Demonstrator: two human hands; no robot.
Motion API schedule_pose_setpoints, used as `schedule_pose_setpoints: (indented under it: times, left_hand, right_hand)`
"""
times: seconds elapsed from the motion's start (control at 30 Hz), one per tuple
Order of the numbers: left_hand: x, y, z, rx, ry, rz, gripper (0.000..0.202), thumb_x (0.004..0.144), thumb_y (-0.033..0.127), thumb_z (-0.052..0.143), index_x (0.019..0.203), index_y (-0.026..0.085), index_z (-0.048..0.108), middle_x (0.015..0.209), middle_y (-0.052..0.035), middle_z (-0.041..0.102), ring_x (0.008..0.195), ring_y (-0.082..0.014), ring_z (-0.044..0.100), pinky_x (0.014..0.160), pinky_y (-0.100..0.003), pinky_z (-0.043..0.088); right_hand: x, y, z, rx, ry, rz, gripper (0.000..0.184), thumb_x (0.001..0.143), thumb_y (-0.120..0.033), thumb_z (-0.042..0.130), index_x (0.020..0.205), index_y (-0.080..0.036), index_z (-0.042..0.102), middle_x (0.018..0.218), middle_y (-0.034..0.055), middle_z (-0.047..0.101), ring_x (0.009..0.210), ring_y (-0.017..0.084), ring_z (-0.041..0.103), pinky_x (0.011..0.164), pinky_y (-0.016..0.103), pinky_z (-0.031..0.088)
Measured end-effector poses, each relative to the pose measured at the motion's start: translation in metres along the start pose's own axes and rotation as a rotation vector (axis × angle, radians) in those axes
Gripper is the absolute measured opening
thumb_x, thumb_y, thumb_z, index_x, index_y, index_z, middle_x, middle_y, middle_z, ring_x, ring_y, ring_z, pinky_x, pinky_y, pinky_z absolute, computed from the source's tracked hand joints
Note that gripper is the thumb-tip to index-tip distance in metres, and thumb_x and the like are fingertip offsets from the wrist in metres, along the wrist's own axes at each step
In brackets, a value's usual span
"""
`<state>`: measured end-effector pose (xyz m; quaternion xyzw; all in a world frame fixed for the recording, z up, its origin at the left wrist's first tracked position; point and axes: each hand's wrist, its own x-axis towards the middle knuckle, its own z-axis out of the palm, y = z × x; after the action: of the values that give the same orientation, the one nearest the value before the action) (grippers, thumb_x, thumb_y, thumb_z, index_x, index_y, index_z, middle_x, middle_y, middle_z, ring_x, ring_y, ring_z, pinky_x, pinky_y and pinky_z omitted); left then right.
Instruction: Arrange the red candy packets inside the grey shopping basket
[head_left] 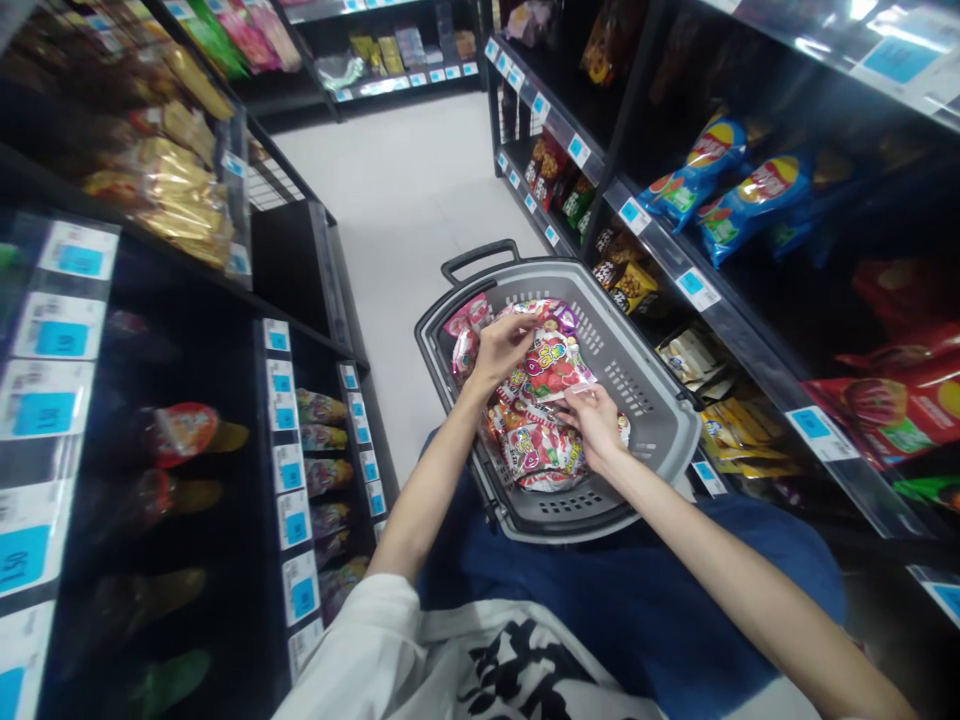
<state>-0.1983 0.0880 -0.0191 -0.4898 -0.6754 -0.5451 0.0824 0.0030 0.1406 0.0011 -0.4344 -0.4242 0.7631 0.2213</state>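
A grey shopping basket (660,455) with a black rim rests at my knees, partly filled with shiny candy bags (544,450). On top of the pile is a white and red candy bag (556,365) with strawberries pictured on it. My left hand (504,348) is bent over its upper left side with the fingers curled together; the fingertips are partly hidden. At the lower right corner of the same bag, my right hand (594,422) pinches its edge between thumb and fingers. A pink packet (469,318) lies by the basket's left wall.
Black shelves with price tags stand close on both sides. Blue chip bags (761,200) and red bags (911,400) fill the right shelves. Gold packages (184,200) sit at the upper left. A pale floor aisle (401,170) runs ahead to another shelf (405,85). The basket's black handle (480,258) leans outward.
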Motion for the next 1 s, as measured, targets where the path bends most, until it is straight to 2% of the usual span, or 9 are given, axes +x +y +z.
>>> schedule_pose_setpoints:
  times: [0.17,0.37,0.57,0.67,0.77,1.0]
  left_hand:
    - [-0.001,-0.006,0.0,-0.002,-0.051,0.014,0.018,0.093,0.016,0.063,0.108,0.016,0.072,0.104,-0.0072,0.076,0.093,-0.0158,0.072,0.084,-0.029,0.061]
    - [-0.001,-0.007,0.0,0.031,-0.138,0.034,0.018,0.095,0.016,0.061,0.11,0.016,0.071,0.106,-0.0075,0.075,0.097,-0.0171,0.071,0.089,-0.031,0.058]
    - [0.001,-0.006,-0.004,0.07,-0.101,-0.005,0.02,0.089,0.018,0.07,0.109,0.017,0.066,0.103,-0.0052,0.068,0.09,-0.0147,0.067,0.082,-0.028,0.056]
    - [0.001,-0.006,-0.005,0.1,-0.083,-0.024,0.016,0.087,0.018,0.072,0.101,0.016,0.065,0.092,-0.003,0.066,0.084,-0.0141,0.064,0.078,-0.026,0.054]
    - [-0.001,-0.006,-0.003,0.089,-0.116,-0.03,0.011,0.086,0.016,0.07,0.095,0.016,0.064,0.084,-0.0012,0.066,0.08,-0.0142,0.065,0.076,-0.026,0.054]
    - [-0.003,-0.008,-0.001,0.034,-0.112,-0.045,0.015,0.086,0.016,0.07,0.1,0.015,0.07,0.091,-0.0045,0.075,0.084,-0.0156,0.071,0.081,-0.028,0.057]
  right_hand:
    - [-0.004,-0.003,0.004,-0.079,-0.042,0.056,0.043,0.061,-0.022,0.078,0.099,-0.022,0.057,0.088,-0.0013,0.07,0.076,0.016,0.069,0.06,0.021,0.055]
    - [-0.006,-0.001,0.006,-0.133,-0.09,0.109,0.038,0.062,-0.021,0.077,0.096,-0.02,0.059,0.093,0.0009,0.07,0.075,0.015,0.069,0.059,0.02,0.054]
    - [-0.006,0.002,0.006,-0.16,-0.096,0.109,0.043,0.059,-0.026,0.081,0.096,-0.021,0.06,0.097,0.0003,0.069,0.075,0.016,0.069,0.057,0.022,0.055]
    - [-0.005,0.005,0.006,-0.172,-0.114,0.099,0.044,0.059,-0.029,0.082,0.096,-0.021,0.06,0.096,0.0006,0.07,0.072,0.015,0.069,0.055,0.022,0.053]
    - [-0.005,0.008,0.004,-0.169,-0.137,0.095,0.043,0.059,-0.029,0.082,0.094,-0.021,0.06,0.093,0.0004,0.07,0.07,0.016,0.069,0.054,0.022,0.053]
    - [-0.005,0.01,0.003,-0.167,-0.152,0.113,0.043,0.062,-0.031,0.084,0.097,-0.02,0.06,0.096,0.0014,0.069,0.069,0.015,0.068,0.055,0.023,0.053]
